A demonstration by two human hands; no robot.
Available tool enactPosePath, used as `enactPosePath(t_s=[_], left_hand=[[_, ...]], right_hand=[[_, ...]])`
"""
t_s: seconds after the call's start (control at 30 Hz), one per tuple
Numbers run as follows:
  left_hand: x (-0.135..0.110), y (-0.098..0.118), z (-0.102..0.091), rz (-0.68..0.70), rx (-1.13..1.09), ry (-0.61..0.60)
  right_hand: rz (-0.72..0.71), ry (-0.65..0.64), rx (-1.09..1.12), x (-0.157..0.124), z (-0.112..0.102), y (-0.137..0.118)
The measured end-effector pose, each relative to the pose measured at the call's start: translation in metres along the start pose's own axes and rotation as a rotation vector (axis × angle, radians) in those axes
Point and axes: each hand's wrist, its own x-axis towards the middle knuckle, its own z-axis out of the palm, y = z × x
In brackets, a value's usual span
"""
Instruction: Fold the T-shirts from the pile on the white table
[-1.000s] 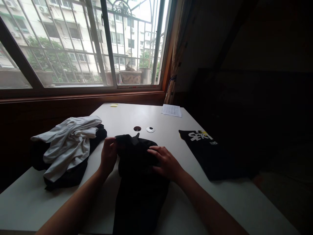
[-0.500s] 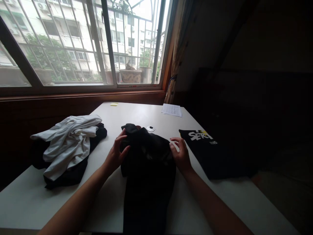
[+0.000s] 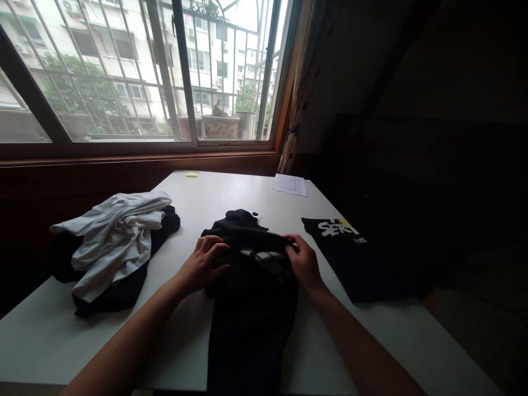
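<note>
A black shirt [image 3: 251, 330] lies lengthwise on the white table [image 3: 177, 341] in front of me, bunched at its far end, a patch of white print showing in the folds. My right hand [image 3: 306, 263] pinches the raised edge of the cloth on the right side. On the left side my left hand [image 3: 206, 263] rests on the shirt with its fingers curved and apart, thumb away from the forefinger. Part of a round white disc [image 3: 256, 216] shows just beyond the bunched cloth, which hides the rest.
To the left lies a heap with a white garment [image 3: 119, 231] over dark clothing [image 3: 171, 221]. At the right is a folded dark garment [image 3: 363, 269] with white lettering. Papers [image 3: 290, 185] and a yellow note [image 3: 192, 174] lie at the far edge, below a barred window [image 3: 136, 71].
The far end of the shirt has been turned over and spread, with more white print showing. My left hand has moved right and flatter onto the cloth. My right hand still holds its edge.
</note>
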Motion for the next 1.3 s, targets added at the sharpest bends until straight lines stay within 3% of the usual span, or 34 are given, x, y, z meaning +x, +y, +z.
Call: enactPosePath(t_s=[0.1,0.23,0.47,0.6,0.77,0.87,0.97,1.13,1.2,1.3], left_hand=[[-0.002,-0.002,0.002,-0.036,0.03,0.027],[-0.003,-0.002,0.002,-0.071,0.039,0.014],[0.002,0.0,0.001,-0.208,-0.153,-0.11],[0.007,-0.003,-0.008,-0.318,-0.206,0.111],[0.009,-0.022,-0.035,-0.52,-0.229,0.65],[0.007,-0.037,-0.048,-0.6,-0.27,0.86],[0.005,-0.042,-0.053,-0.647,-0.262,0.906],[0.004,-0.025,-0.053,-0.588,-0.079,0.85],[0.004,-0.018,-0.052,-0.491,0.049,0.859],[0.005,-0.011,-0.046,-0.293,0.191,0.753]], right_hand=[[0.202,0.255,0.166,0.012,-0.015,0.025],[0.347,0.502,0.383,0.023,-0.028,0.052],[0.384,0.664,0.576,0.03,-0.037,0.053],[0.339,0.747,0.552,0.034,-0.045,0.06],[0.328,0.849,0.466,0.039,-0.066,0.072],[0.413,0.823,0.463,0.04,-0.074,0.071],[0.393,0.793,0.328,0.038,-0.073,0.063],[0.012,0.715,-0.052,0.026,-0.062,0.026],[-0.174,0.54,-0.136,0.018,-0.055,0.006],[-0.375,0.087,-0.184,0.008,-0.042,-0.015]])
